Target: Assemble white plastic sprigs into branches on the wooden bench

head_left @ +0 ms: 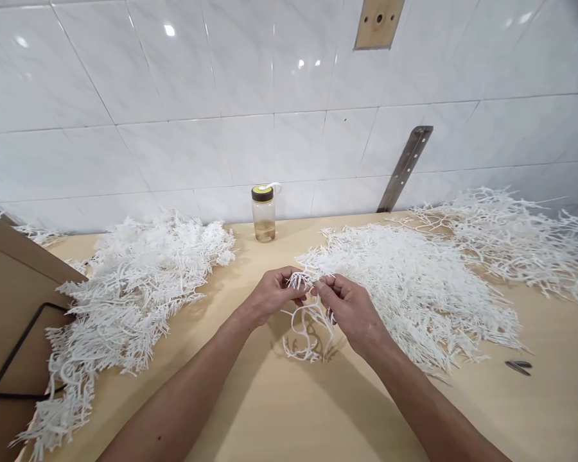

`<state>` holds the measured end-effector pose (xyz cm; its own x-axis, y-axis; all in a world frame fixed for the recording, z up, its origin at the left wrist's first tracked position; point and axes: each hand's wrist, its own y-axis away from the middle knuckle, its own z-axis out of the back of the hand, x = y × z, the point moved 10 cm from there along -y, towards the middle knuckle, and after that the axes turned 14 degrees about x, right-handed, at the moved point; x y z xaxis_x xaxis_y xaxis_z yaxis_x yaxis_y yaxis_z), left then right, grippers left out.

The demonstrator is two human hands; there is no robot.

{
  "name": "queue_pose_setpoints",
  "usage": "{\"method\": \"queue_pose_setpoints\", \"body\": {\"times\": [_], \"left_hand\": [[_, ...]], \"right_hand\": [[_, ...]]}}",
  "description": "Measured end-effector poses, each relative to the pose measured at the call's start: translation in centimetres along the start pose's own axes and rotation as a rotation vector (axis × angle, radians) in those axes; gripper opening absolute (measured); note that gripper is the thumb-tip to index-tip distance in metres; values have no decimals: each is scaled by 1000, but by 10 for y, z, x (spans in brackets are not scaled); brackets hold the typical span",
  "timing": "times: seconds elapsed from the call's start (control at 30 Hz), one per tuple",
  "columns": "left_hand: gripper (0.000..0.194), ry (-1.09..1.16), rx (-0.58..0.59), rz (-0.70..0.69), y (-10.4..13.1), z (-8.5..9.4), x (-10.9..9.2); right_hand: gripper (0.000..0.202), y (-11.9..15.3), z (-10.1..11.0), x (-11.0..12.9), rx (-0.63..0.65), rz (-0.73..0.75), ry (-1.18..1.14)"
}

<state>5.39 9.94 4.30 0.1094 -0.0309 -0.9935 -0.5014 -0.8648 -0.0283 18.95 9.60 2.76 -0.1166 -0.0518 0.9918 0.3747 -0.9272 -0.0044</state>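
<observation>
Both hands meet above the middle of the wooden table. My left hand [280, 292] is closed on a white branching piece [299, 280], whose fine tips fan out over the fingers. Touching the same piece from the right, my right hand [344, 305] pinches it between thumb and forefinger. Thin curly white strands [308, 330] hang or lie just below the hands; whether they are joined to the held piece is unclear. Close by on the right spreads a large heap of white branching pieces [409, 282].
Another white heap [144, 276] lies left, beside a brown box [14, 308] with a black frame. A bottle [264, 218] stands near the tiled wall. Looser white strands [520, 237] lie back right. Small dark snips [519, 367] rest at right. A metal bracket [404, 170] leans at the wall.
</observation>
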Motion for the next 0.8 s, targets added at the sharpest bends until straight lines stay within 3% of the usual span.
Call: {"method": "queue_pose_setpoints", "body": {"times": [0.27,0.37,0.47,0.57,0.7,0.8], "left_hand": [[36,253,8,11,-1,15,16],[37,291,55,9,-1,13,18],[38,239,81,19,-1,8,15],[39,161,14,44,0,12,15],[42,46,-78,118,3,19,21],[45,-24,-78,165,3,20,27]], "right_hand": [[35,-3,7,-1,-20,6,-76],[36,-3,4,-1,13,-3,-68],[36,-4,-1,-3,40,-12,-37],[34,-5,-3,-5,41,-33,46],[29,-4,3,4,-33,1,260],[28,-1,6,17,-92,75,364]]}}
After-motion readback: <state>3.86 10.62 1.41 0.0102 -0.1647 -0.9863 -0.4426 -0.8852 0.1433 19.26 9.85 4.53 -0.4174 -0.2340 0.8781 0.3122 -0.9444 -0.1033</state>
